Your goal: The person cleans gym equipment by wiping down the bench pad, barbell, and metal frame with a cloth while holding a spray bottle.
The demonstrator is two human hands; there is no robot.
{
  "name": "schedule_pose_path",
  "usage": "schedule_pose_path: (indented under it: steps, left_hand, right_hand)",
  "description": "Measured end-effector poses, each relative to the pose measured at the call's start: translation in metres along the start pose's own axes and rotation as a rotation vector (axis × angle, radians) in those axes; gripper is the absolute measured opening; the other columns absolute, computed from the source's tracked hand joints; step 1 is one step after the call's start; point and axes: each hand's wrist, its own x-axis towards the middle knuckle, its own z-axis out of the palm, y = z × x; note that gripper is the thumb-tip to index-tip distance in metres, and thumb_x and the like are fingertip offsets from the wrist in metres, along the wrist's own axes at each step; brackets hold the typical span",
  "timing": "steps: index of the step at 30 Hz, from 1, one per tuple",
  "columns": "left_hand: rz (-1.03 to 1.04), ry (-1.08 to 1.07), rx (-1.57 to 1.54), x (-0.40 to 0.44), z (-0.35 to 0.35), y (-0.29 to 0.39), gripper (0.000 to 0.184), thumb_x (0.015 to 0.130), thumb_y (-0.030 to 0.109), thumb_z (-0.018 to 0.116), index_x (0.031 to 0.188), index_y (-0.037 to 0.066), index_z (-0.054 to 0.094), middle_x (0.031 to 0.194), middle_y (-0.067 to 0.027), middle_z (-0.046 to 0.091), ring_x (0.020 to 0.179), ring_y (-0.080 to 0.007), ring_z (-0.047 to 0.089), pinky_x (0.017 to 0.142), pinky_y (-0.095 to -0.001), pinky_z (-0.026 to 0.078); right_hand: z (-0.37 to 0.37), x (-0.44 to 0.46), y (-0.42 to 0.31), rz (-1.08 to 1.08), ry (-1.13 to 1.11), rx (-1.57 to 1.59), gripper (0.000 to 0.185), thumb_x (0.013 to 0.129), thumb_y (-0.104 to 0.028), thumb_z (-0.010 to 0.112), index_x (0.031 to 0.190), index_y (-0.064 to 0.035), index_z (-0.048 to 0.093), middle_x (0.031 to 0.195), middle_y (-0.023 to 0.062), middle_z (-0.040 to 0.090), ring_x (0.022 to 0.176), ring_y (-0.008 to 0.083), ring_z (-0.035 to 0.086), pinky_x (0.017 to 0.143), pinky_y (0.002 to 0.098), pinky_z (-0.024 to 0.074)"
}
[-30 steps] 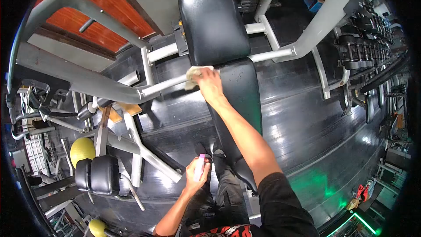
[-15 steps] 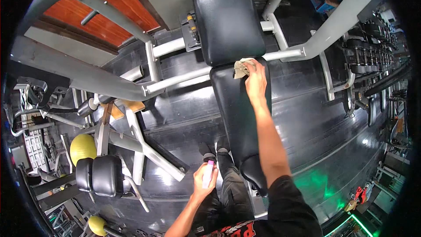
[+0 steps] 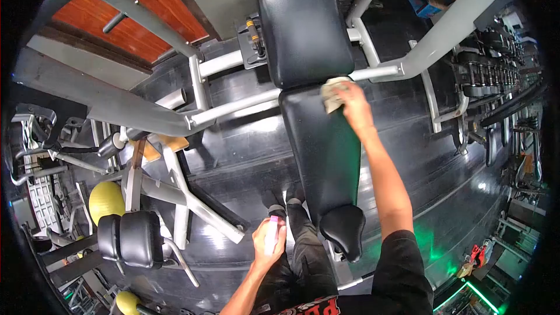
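At about two o'clock in the view, the right hand (image 3: 356, 106) has its grip curled over a crumpled beige cloth (image 3: 332, 96), which lies on the long black pad (image 3: 326, 157) near its one o'clock corner. Toward six o'clock, the left hand (image 3: 262, 238) wraps its grip closely around a white container (image 3: 270, 239) with a pink top, well apart from the cloth.

I have the right arm (image 3: 388, 175) stretched well forward, nearly straight, and its wrist is almost in line with the forearm. The right hand (image 3: 356, 108) is palm down, its fingers bent and pointing forward and somewhat to the left. The left forearm (image 3: 249, 286) is nearer to the body, and the left hand (image 3: 261, 242) is curled in a closed grip.
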Motion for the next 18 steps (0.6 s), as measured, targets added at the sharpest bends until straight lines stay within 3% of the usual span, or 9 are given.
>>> schedule_pose_path:
  steps: [4, 5, 7, 9, 11, 15, 17, 18]
  left_hand:
    - [-0.004, -0.007, -0.02, 0.004, -0.002, 0.017, 0.009, 0.084, 0.001, 0.063, 0.092, -0.002, 0.06, 0.078, -0.0095, 0.061, 0.064, -0.0177, 0.061, 0.059, -0.0299, 0.048]
    - [0.046, 0.001, -0.032, 0.007, -0.001, 0.019, 0.008, 0.084, 0.001, 0.063, 0.091, -0.002, 0.059, 0.078, -0.0093, 0.061, 0.063, -0.0176, 0.061, 0.058, -0.0296, 0.048]
    - [0.098, -0.005, -0.006, 0.013, 0.001, 0.023, 0.008, 0.084, 0.0, 0.063, 0.091, -0.002, 0.059, 0.078, -0.0094, 0.061, 0.061, -0.0171, 0.061, 0.057, -0.0291, 0.048]
    - [0.147, -0.007, 0.021, 0.013, 0.005, 0.023, 0.007, 0.084, -0.001, 0.062, 0.09, -0.002, 0.059, 0.079, -0.0095, 0.061, 0.06, -0.0166, 0.06, 0.056, -0.0287, 0.048]
    - [-0.034, -0.054, -0.13, 0.008, 0.009, 0.02, 0.011, 0.08, -0.006, 0.066, 0.089, -0.002, 0.062, 0.085, -0.0122, 0.066, 0.074, -0.021, 0.066, 0.066, -0.03, 0.052]
    - [-0.056, -0.097, -0.092, 0.008, 0.017, 0.02, 0.011, 0.081, -0.006, 0.067, 0.089, -0.002, 0.061, 0.086, -0.0124, 0.066, 0.074, -0.0211, 0.066, 0.066, -0.0302, 0.052]
    - [-0.018, -0.101, -0.054, 0.009, 0.022, 0.019, 0.012, 0.08, -0.006, 0.067, 0.09, -0.001, 0.061, 0.086, -0.0125, 0.066, 0.073, -0.0216, 0.066, 0.066, -0.0304, 0.052]
    - [-0.015, -0.103, -0.052, 0.009, 0.024, 0.018, 0.012, 0.08, -0.006, 0.067, 0.09, -0.001, 0.061, 0.086, -0.0125, 0.066, 0.073, -0.0216, 0.066, 0.066, -0.0304, 0.052]
  right_hand:
    - [0.002, -0.006, 0.054, 0.542, 0.059, 0.147, 0.047, 0.077, 0.007, 0.054, 0.118, -0.0121, 0.064, 0.125, 0.0183, 0.055, 0.117, 0.0356, 0.052, 0.099, 0.0415, 0.0441]
    - [0.012, -0.012, 0.055, 0.544, 0.062, 0.151, 0.047, 0.077, 0.007, 0.054, 0.118, -0.0121, 0.064, 0.125, 0.0183, 0.055, 0.117, 0.0356, 0.052, 0.099, 0.0415, 0.0441]
    - [0.024, -0.017, 0.016, 0.516, 0.285, 0.043, 0.046, 0.077, 0.006, 0.055, 0.119, -0.0122, 0.063, 0.123, 0.0172, 0.054, 0.118, 0.0389, 0.049, 0.102, 0.0444, 0.0414]
    - [0.028, -0.019, -0.017, 0.399, 0.311, -0.131, 0.047, 0.075, 0.005, 0.057, 0.116, -0.0159, 0.065, 0.121, 0.015, 0.054, 0.114, 0.0413, 0.049, 0.098, 0.0484, 0.0429]
    - [0.031, -0.017, -0.043, 0.269, 0.269, -0.056, 0.045, 0.074, 0.004, 0.059, 0.113, -0.0163, 0.066, 0.12, 0.0143, 0.054, 0.112, 0.0384, 0.05, 0.096, 0.0465, 0.0449]
    - [0.038, -0.004, -0.087, 0.025, 0.046, 0.053, 0.039, 0.073, 0.002, 0.059, 0.106, -0.0156, 0.067, 0.119, 0.0121, 0.055, 0.112, 0.0329, 0.052, 0.095, 0.044, 0.0465]
    - [0.048, -0.001, -0.1, -0.147, 0.054, 0.071, 0.036, 0.073, 0.001, 0.059, 0.105, -0.0154, 0.067, 0.12, 0.012, 0.055, 0.113, 0.032, 0.051, 0.096, 0.0435, 0.0456]
    - [0.047, 0.001, -0.099, -0.128, -0.002, 0.057, 0.037, 0.074, 0.0, 0.059, 0.106, -0.0163, 0.066, 0.122, 0.0119, 0.054, 0.117, 0.0324, 0.05, 0.098, 0.0431, 0.0446]
